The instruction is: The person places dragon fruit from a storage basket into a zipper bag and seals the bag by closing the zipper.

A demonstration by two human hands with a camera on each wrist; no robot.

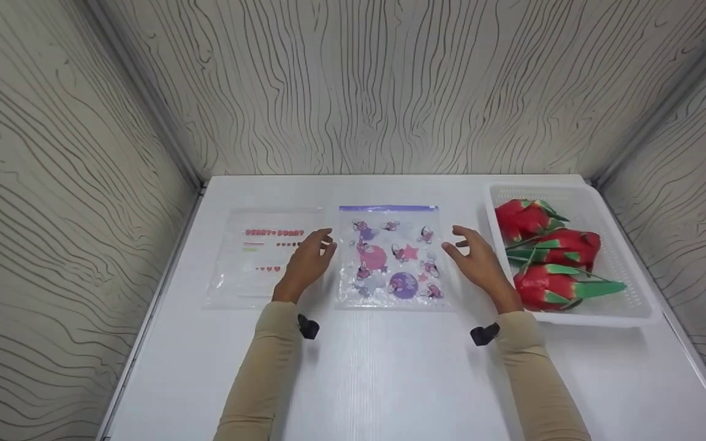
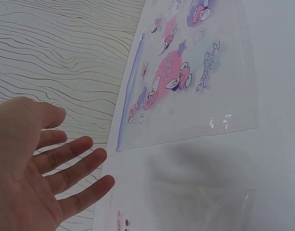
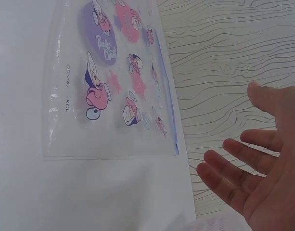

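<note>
A clear zip bag (image 1: pixel 390 257) with a purple zip strip and pink and purple cartoon prints lies flat on the white table, between the two hands. To its left, partly behind the left hand, a second clear zip bag (image 1: pixel 236 263) with red lettering and small hearts lies flat. My left hand (image 1: pixel 310 260) hovers by the printed bag's left edge, its fingers relaxed and holding nothing. On the other side, my right hand (image 1: pixel 477 260) is held beside the right edge, fingers loosely spread, also holding nothing. Both wrist views show the hands apart from the printed bag.
At the right of the table (image 1: pixel 365 373) stands a white plastic basket (image 1: pixel 626 275). Inside it lie red dragon fruits (image 1: pixel 543 288) with green leafy tips. Wood-grain patterned panels (image 1: pixel 353 86) rise behind the table and on both sides.
</note>
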